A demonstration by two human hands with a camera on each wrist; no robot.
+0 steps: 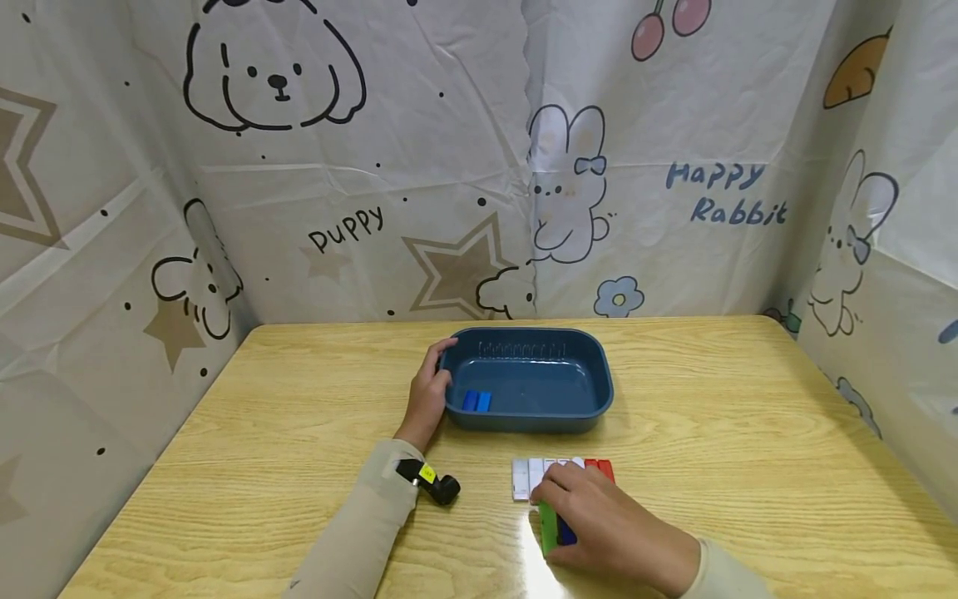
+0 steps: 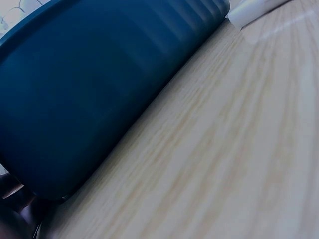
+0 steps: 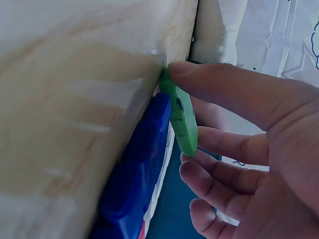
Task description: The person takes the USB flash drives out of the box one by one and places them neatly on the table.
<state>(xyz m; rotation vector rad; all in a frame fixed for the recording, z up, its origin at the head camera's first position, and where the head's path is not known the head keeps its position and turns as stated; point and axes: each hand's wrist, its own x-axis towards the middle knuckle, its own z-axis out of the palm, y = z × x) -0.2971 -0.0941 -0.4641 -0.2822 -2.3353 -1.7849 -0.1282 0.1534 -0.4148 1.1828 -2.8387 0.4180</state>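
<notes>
My right hand [image 1: 609, 524] pinches a small flat green block [image 1: 549, 530] between thumb and fingertips, low over the table. In the right wrist view, the green block [image 3: 182, 117] stands on edge beside dark blue blocks [image 3: 130, 181], which lie on the tabletop partly under the hand. My left hand [image 1: 427, 403] grips the left end of a dark blue basin [image 1: 531, 384], its fingers at the rim. Two blue blocks [image 1: 476, 401] lie side by side in the basin's near left corner. The left wrist view shows mostly the basin's outer wall [image 2: 99, 89].
Just beyond the right hand, white blocks [image 1: 520, 480] and red blocks [image 1: 605, 467] form a row, partly covered by the fingers. Wood-grain tabletop [image 1: 299, 399] surrounds the basin. A printed curtain [image 1: 449, 166] hangs behind and at both sides.
</notes>
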